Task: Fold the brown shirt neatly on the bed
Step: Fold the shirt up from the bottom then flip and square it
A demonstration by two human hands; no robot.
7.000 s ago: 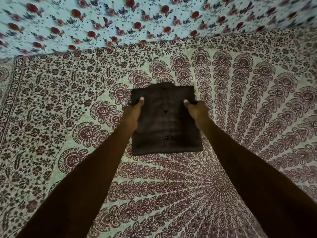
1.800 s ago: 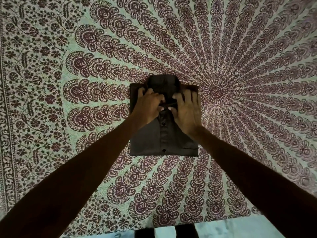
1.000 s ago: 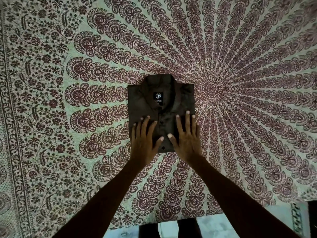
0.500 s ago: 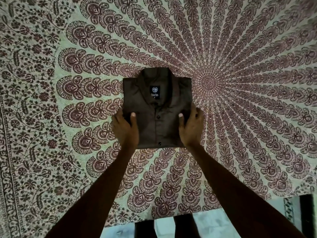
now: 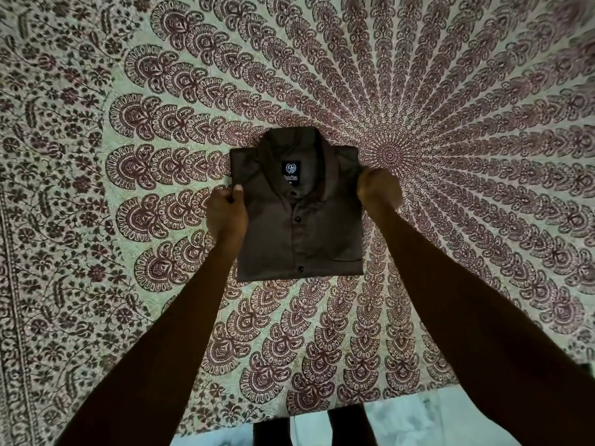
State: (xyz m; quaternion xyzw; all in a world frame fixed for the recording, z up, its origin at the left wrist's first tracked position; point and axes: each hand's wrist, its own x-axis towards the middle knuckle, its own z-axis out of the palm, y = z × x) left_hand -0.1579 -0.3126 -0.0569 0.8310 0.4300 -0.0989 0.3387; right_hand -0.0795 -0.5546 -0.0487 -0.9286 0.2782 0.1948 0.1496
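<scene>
Fold looks essentially done. Brown shirt [image 5: 299, 217] lying flat on bed cover [image 5: 450, 123], folded to a compact rectangle, collar [image 5: 291, 146] at far end, button row down the middle, chest pocket [image 5: 349, 267] at near right corner. Neck label [image 5: 290, 170] showing inside the open collar. Sits just left of the centre of the cover's printed rosette [image 5: 391, 154].

Left hand [image 5: 225, 210] closed on the shirt's left edge about midway up, thumb on top pinching the cloth. Right hand [image 5: 378, 188] curled at the shirt's right edge near the shoulder; fingers hidden behind knuckles, blurred, so contact likely but actual grip not confirmable.

Edges read square, near hem straight, no sleeve poking out. Slight bulge at right shoulder corner beside the collar. Judged remaining: small squaring or nudge of the two side edges, flatten that corner, then release. Nothing bigger left as far as visible.

Containers: none in view. Near edge of cover ends just short of the shirt's side of frame bottom, pale floor [image 5: 418, 423] beyond.
</scene>
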